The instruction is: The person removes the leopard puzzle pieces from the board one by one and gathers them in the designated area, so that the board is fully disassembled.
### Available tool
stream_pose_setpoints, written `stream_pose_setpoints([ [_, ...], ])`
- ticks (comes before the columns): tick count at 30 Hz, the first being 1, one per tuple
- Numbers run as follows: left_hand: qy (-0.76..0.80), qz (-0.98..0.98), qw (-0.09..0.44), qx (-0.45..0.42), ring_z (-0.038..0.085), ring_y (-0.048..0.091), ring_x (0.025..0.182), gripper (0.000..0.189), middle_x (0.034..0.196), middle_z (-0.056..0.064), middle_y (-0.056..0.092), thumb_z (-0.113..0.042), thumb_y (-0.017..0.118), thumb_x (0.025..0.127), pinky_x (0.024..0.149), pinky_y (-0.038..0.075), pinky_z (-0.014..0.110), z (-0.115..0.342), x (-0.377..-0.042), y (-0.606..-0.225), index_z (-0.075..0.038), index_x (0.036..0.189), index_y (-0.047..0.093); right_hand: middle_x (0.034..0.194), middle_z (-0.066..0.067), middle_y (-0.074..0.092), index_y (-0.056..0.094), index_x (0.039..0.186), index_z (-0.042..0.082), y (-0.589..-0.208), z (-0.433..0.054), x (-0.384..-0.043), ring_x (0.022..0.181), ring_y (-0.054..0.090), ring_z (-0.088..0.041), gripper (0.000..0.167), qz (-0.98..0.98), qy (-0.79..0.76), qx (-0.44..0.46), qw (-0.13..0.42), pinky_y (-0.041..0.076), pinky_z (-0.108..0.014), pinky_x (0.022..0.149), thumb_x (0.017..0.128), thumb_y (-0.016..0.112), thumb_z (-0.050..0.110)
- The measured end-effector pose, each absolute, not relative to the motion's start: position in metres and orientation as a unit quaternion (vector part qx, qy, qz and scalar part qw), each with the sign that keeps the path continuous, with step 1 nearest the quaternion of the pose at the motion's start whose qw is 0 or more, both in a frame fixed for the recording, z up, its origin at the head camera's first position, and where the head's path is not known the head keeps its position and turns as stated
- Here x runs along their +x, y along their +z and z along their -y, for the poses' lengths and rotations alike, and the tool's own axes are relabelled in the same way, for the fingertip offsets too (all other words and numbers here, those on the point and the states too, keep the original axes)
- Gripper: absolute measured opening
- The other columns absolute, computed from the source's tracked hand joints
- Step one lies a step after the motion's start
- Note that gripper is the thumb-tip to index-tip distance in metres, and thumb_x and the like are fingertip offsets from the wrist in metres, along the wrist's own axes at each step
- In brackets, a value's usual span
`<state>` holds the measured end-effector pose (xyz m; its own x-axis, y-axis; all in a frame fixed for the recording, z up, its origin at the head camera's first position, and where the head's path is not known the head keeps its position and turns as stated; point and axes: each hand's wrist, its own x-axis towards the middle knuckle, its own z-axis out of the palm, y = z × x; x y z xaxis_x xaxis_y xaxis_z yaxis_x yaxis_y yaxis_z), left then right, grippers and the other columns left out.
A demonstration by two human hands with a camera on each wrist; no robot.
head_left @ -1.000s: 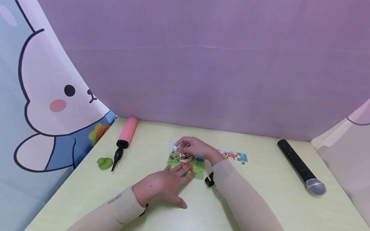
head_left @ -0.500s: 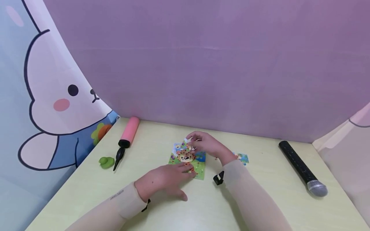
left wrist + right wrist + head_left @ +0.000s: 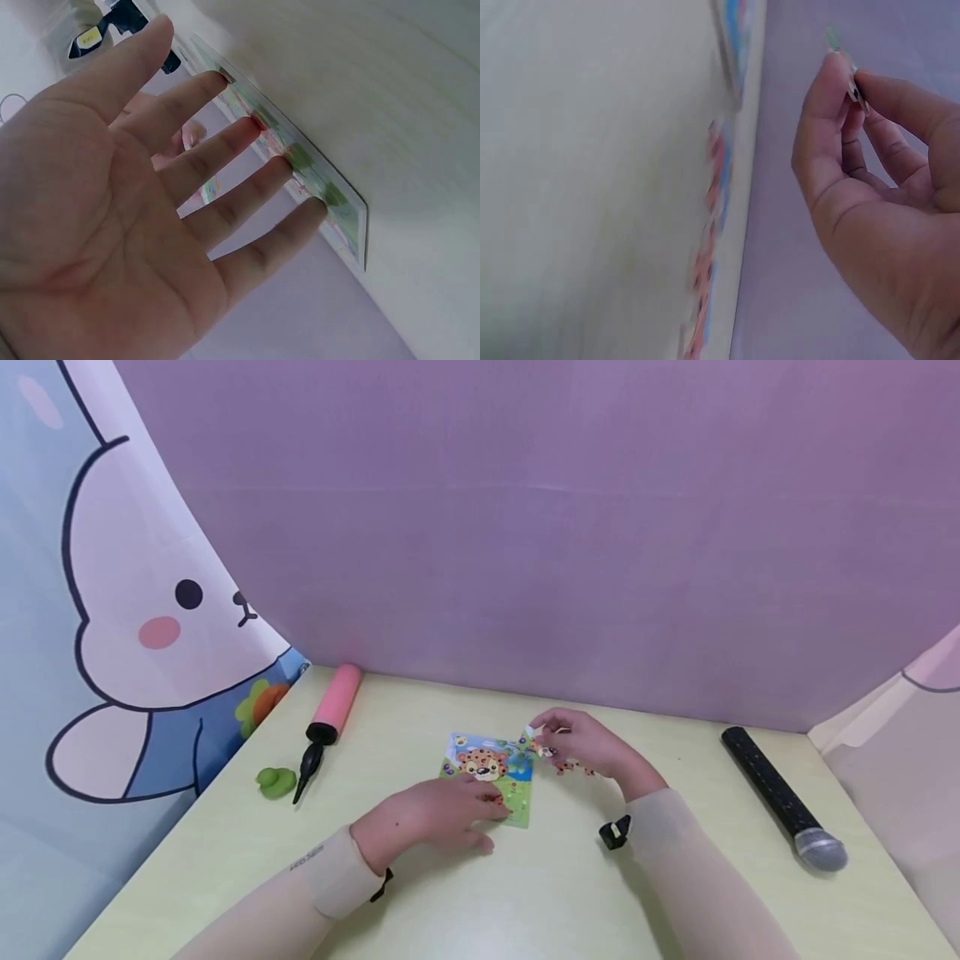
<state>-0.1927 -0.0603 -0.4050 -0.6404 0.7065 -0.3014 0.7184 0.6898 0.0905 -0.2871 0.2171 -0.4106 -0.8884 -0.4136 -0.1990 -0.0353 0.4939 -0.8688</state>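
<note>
A leopard-picture puzzle board [image 3: 483,765], mostly green and blue, lies on the table. My left hand [image 3: 435,814] reaches over its lower part. In the left wrist view its fingers are extended, with the fingertips [image 3: 279,166] right at the board's near edge. My right hand [image 3: 588,747] is raised just past the board's upper right corner. Between thumb and fingers it pinches a puzzle piece [image 3: 527,742], seen nearly edge-on in the right wrist view. Spotted loose puzzle pieces [image 3: 568,767] lie under and beside that hand, partly hidden by it.
At the left lie a pink hand pump [image 3: 337,697] with a black nozzle and a small green duck [image 3: 276,782]. A black microphone [image 3: 772,785] with a silver head lies at the right. A purple curtain [image 3: 525,552] hangs behind the table's back edge.
My right hand has moved from over the board's top to the right, carrying the puzzle piece. My left hand stays at the board, its thumb a little closer in.
</note>
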Motion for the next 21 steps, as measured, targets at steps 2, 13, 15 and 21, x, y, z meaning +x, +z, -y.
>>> stream_pose_setpoints([
  [2, -0.013, -0.906, 0.153, 0.394, 0.026, 0.045, 0.155, 0.055, 0.165, -0.008, 0.051, -0.055, 0.059, 0.106, 0.129, 0.043, 0.044, 0.061, -0.193, -0.405, -0.036, 0.158, 0.053, 0.115, -0.011, 0.065, 0.065, 0.136, 0.017, -0.412, -0.224, -0.284, 0.094, 0.075, -0.031, 0.029, -0.854, -0.462, -0.132, 0.199, 0.057, -0.038, 0.067, 0.107, 0.065, 0.024],
  [13, 0.016, -0.904, 0.125, 0.408, 0.027, 0.049, 0.151, 0.049, 0.16, -0.001, 0.055, -0.049, 0.06, 0.108, 0.127, 0.045, 0.048, 0.069, -0.196, -0.4, -0.029, 0.153, 0.06, 0.109, -0.013, 0.066, 0.065, 0.128, -0.001, -0.418, -0.242, -0.266, 0.094, 0.064, -0.019, 0.024, -0.851, -0.419, -0.202, 0.245, 0.062, -0.035, 0.084, 0.106, 0.059, 0.007],
  [15, 0.029, -0.912, 0.131, 0.388, 0.03, 0.043, 0.156, 0.052, 0.166, 0.002, 0.049, -0.051, 0.06, 0.108, 0.128, 0.043, 0.053, 0.072, -0.197, -0.401, -0.03, 0.155, 0.057, 0.106, -0.012, 0.066, 0.065, 0.126, -0.001, -0.421, -0.244, -0.264, 0.091, 0.061, -0.018, 0.023, -0.854, -0.41, -0.207, 0.243, 0.059, -0.03, 0.08, 0.105, 0.059, 0.006],
  [21, 0.048, -0.938, 0.134, 0.315, 0.04, 0.028, 0.165, 0.064, 0.177, 0.009, 0.031, -0.052, 0.059, 0.107, 0.129, 0.037, 0.064, 0.086, -0.201, -0.405, -0.023, 0.163, 0.048, 0.099, -0.008, 0.065, 0.066, 0.121, -0.002, -0.423, -0.248, -0.26, 0.086, 0.055, -0.013, 0.019, -0.867, -0.387, -0.218, 0.223, 0.051, -0.022, 0.074, 0.104, 0.063, 0.005],
])
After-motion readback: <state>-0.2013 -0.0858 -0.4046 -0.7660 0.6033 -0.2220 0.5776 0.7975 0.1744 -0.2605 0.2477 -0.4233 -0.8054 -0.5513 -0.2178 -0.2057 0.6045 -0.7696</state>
